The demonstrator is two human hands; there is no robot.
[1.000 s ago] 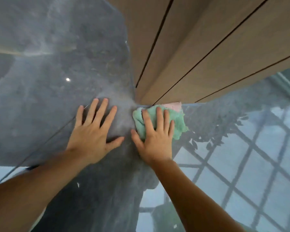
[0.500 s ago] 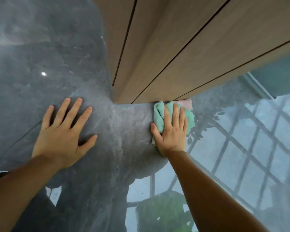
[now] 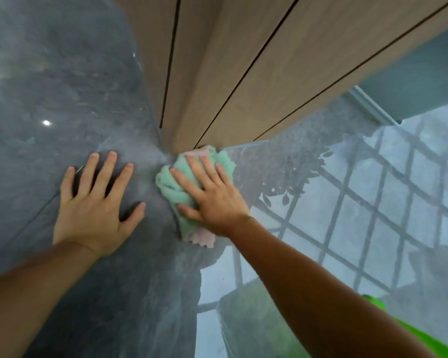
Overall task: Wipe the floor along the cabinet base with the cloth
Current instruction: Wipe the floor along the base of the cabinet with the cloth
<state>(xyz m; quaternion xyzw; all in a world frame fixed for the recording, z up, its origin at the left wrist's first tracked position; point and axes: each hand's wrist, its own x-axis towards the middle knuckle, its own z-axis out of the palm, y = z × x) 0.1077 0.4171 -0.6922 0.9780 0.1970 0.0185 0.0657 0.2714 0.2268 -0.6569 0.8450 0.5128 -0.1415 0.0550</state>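
Note:
A crumpled mint-green cloth (image 3: 175, 188) with pink edges lies on the glossy dark grey floor (image 3: 62, 99), its far end touching the base of the light wooden cabinet (image 3: 230, 73). My right hand (image 3: 212, 195) presses flat on top of the cloth, fingers spread and pointing up-left. My left hand (image 3: 96, 205) rests flat on the bare floor just left of the cloth, fingers apart, holding nothing.
The cabinet front has dark vertical gaps between panels and runs off to the upper right. The polished floor on the right mirrors a window grid (image 3: 373, 215) and plants. A bright green object (image 3: 398, 329) shows at the lower right edge.
My right hand has swept the cloth left along the cabinet base and turned, spreading the cloth longer. The left hand now lies much closer to the cloth; the view has shifted.

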